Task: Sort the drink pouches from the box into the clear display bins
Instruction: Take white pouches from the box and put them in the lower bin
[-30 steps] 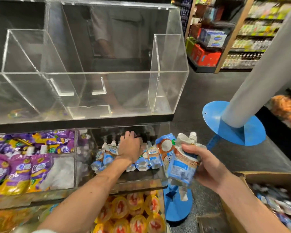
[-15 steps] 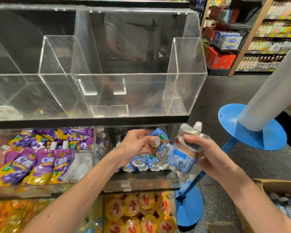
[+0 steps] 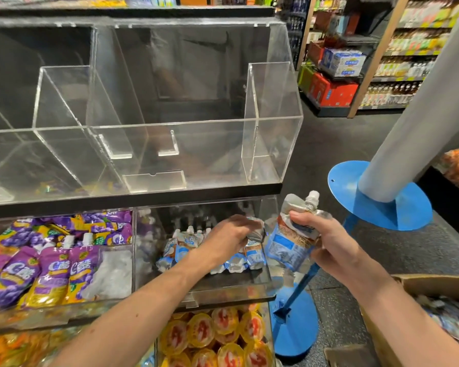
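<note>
Clear display bin [image 3: 149, 263] on the middle shelf held a row of blue drink pouches [image 3: 182, 247]; the cardboard box [image 3: 424, 284] sat near right. My right hand [image 3: 329, 242] gripped an upright pouch [image 3: 289, 243] just right of the bin, and my left hand [image 3: 228, 238] pinched a crumpled pouch [image 3: 257, 231] inside it, over the row.

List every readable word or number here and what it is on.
"C酷": on the purple pouches.
Blurred, unreadable: print on the blue pouches.
Blurred, unreadable: label of the pouch in the right hand.
Too small: print on the cartons far behind.
</note>
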